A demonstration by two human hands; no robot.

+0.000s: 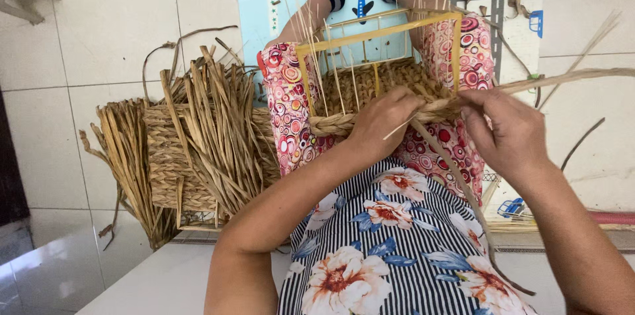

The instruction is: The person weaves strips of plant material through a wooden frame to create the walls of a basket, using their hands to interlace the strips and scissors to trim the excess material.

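Straw strand [562, 79] pinched in your right hand [506, 131], left hand [383, 123] clamping the basket [390, 87] rim mid-weave; next, tuck it behind a stake.

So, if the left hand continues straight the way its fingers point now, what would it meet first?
The left hand points right along the braided rim of the half-woven basket. It would probably meet the right hand first, which pinches the same braid, though depth is unclear.

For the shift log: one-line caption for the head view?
Left hand and right hand grip the woven rim of a half-finished basket on a yellow frame.
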